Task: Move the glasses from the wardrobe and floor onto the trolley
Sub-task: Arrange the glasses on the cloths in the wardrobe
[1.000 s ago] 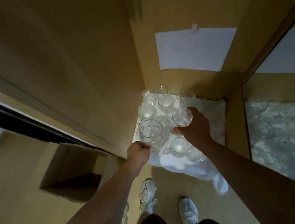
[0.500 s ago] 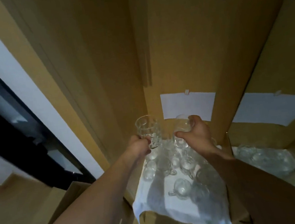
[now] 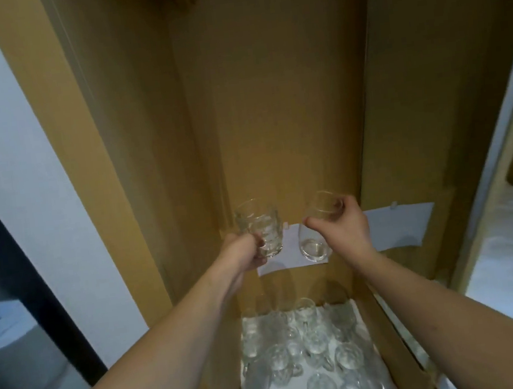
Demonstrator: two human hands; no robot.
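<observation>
- Left hand (image 3: 245, 249): I see its fingers curled round the lower part of the faceted tumbler (image 3: 260, 227), which is held upright in the air in front of the wardrobe (image 3: 269, 97) back panel. The hold sits low on the glass, so I judge that a quick turn towards the trolley, which is not in view, could tip the tumbler out over the fingers.
- Right hand (image 3: 340, 226): thumb and fingers pinch the smooth glass (image 3: 318, 229) at its rim, the base hanging below and tilted. I judge this the weaker hold; slick glass gripped only at the lip may slide free.
- The two carried glasses are near one another but apart. Bringing the hands together could knock them and chip a rim.
- Below, the remaining glasses (image 3: 311, 348) stand crowded on a white cloth (image 3: 377, 369) on the wardrobe bottom, directly beneath both hands. Anything dropped lands among them.
- Against the earlier views: both glasses are now raised well clear of the cluster, where a second ago they were just above it. My view has tilted upward, showing more of the wardrobe interior and a white wall (image 3: 20, 157) at left; the feet seen earlier are out of frame.
</observation>
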